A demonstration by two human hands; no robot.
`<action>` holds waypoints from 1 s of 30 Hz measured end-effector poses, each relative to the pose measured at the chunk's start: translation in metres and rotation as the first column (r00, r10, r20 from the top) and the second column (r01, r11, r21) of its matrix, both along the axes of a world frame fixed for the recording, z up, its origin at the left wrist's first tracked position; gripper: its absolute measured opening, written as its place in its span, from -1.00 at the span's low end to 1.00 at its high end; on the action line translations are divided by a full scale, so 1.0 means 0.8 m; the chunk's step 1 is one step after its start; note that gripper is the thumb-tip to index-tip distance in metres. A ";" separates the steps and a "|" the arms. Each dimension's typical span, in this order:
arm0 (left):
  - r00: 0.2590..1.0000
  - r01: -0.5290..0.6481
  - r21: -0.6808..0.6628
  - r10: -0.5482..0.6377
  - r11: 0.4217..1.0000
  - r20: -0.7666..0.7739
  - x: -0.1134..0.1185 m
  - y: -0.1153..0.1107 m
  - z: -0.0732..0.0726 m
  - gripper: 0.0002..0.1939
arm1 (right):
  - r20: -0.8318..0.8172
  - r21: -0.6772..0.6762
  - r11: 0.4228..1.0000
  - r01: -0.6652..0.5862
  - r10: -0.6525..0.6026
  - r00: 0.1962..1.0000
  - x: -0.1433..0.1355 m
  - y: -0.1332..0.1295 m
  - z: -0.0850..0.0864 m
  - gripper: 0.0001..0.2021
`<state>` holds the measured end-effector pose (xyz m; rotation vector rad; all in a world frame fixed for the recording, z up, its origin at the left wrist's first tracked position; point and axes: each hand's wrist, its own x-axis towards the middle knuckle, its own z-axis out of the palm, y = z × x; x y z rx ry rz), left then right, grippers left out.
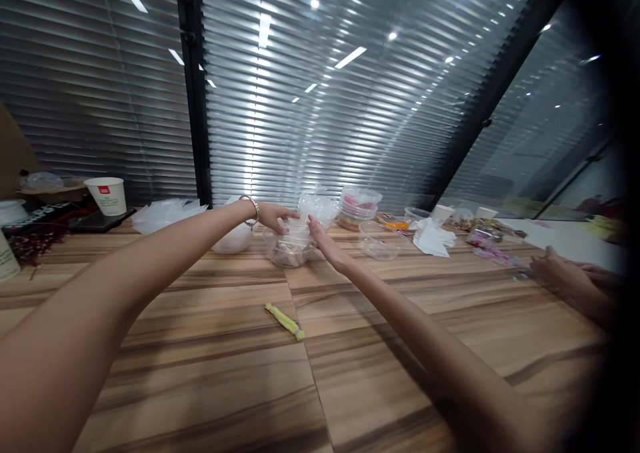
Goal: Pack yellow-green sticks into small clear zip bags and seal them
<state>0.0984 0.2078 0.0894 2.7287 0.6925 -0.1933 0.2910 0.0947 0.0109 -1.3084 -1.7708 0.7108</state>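
A clear plastic tub with pale contents stands on the wooden table, between my two hands. My left hand, with a bracelet at the wrist, curls its fingers over the tub's left and upper rim. Against the right side of the same tub lies my right hand, its fingers fairly straight. Closer to me, a short yellow-green fuzzy strip rests on the table, apart from both hands. Just behind the tub is a crinkled clear plastic bag or wrap.
Stacked clear tubs with coloured contents, another clear tub and white tissues stand to the right. A paper cup and plastic bags are at left. Another person's hands rest at far right. Glass with blinds rises behind.
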 end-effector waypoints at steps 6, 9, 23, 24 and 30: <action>0.998 -0.011 0.092 0.016 0.996 -0.054 -0.004 0.012 0.002 -0.08 | 0.031 0.035 0.999 -0.042 0.041 0.999 0.003 -0.016 0.012 -0.33; 1.000 -0.004 0.161 0.005 0.987 -0.006 0.003 0.016 -0.008 -0.16 | 0.064 0.029 0.997 -0.077 0.075 0.995 -0.006 -0.025 0.016 -0.29; 0.982 0.110 0.228 -0.141 0.968 0.125 -0.020 0.008 -0.003 -0.22 | -0.142 0.113 0.994 -0.002 0.018 0.990 -0.009 0.005 -0.001 -0.25; 0.980 0.124 0.221 -0.154 0.967 0.124 -0.023 0.008 0.000 -0.22 | -0.121 0.140 0.990 -0.008 0.025 0.992 -0.008 0.006 0.001 -0.28; 0.961 0.178 0.237 -0.221 0.955 0.167 -0.030 -0.016 0.013 -0.11 | -0.003 0.160 0.986 -0.054 0.055 0.998 -0.008 -0.002 0.012 -0.34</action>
